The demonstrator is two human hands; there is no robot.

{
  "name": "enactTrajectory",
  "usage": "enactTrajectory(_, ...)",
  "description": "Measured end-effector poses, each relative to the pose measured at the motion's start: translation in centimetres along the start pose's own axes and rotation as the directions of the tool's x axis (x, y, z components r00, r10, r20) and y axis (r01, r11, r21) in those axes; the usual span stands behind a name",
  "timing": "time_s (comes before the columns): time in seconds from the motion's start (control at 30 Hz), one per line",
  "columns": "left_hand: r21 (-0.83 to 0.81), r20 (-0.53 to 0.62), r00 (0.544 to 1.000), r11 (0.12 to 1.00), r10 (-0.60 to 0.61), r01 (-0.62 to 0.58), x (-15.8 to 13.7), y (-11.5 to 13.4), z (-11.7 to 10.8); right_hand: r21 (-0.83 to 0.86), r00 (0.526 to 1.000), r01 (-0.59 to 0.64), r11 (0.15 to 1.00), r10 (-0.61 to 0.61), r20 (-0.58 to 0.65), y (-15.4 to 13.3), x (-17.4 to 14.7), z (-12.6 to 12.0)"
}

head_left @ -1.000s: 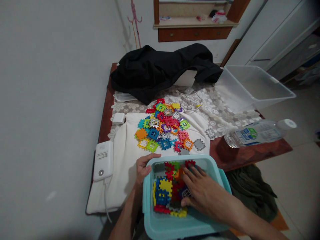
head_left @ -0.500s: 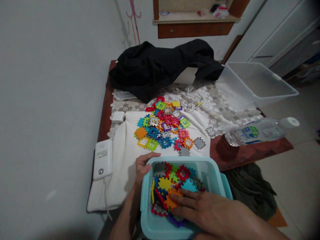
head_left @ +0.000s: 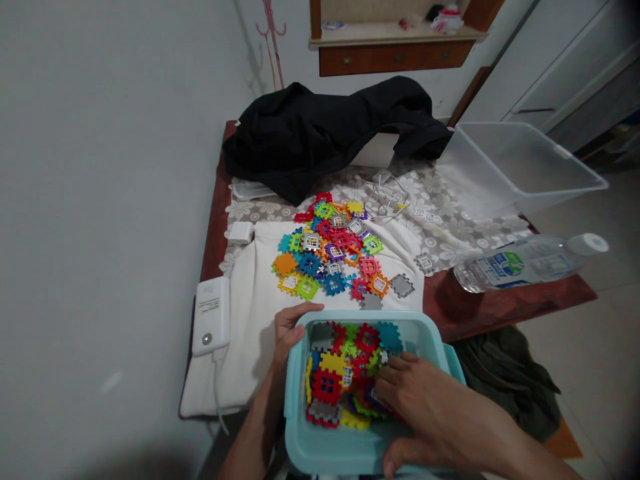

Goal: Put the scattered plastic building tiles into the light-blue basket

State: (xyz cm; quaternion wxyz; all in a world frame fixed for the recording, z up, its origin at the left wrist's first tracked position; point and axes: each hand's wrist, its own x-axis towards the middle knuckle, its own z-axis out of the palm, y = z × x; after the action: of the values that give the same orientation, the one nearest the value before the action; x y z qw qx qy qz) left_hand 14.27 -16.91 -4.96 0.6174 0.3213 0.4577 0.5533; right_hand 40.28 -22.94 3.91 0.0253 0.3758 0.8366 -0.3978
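Right grip [head_left: 425, 407] shifted right among box [head_left: 320, 453] pieces [head_left: 335, 380].

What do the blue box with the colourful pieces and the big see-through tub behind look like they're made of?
The blue box looks like matte moulded plastic: rounded rim, even colour. The colourful pieces seem hard plastic, with bright flat colours and crisp notched edges. The see-through tub is probably clear, slightly frosted plastic; the surface behind shows through its walls.
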Motion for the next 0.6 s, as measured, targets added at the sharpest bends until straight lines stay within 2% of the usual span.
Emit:
enactTrajectory(0.1,0.014,0.008,1.000,1.000,0.006,-0.007,0.1,-0.1,-0.1,-0.019,0.999,-0.010,1.000,0.011,0.053,0.2,0.4,-0.2)
enactTrajectory(0.2,0.030,0.018,1.000,1.000,0.003,-0.004,0.0,-0.1,-0.1,0.099,0.989,0.090,0.991,-0.101,0.108,0.4,0.7,-0.7)
enactTrajectory(0.37,0.035,0.002,1.000,0.999,0.003,-0.003,-0.2,-0.1,-0.2,0.227,0.984,0.163,0.960,-0.175,0.031,0.2,0.5,-3.9)
enactTrajectory(0.43,0.031,-0.012,1.000,0.999,0.021,-0.021,-0.3,-0.2,-0.4,0.331,0.969,0.247,0.911,-0.239,-0.066,0.8,0.1,-5.9)
enactTrajectory(0.5,0.031,-0.036,0.998,0.999,0.045,-0.044,-0.3,-0.4,-0.7,0.391,0.931,0.332,0.858,-0.233,-0.280,2.5,-0.2,-7.6)
enactTrajectory(0.53,0.025,-0.036,0.998,0.998,0.050,-0.049,-0.3,-0.5,-0.9,0.381,0.896,0.338,0.860,-0.171,-0.409,3.8,-0.2,-8.2)
enactTrajectory(0.6,-0.015,0.005,0.999,0.999,0.047,-0.047,-0.1,-0.6,-1.3,0.331,0.803,0.226,0.916,0.017,-0.596,7.0,0.5,-8.7)
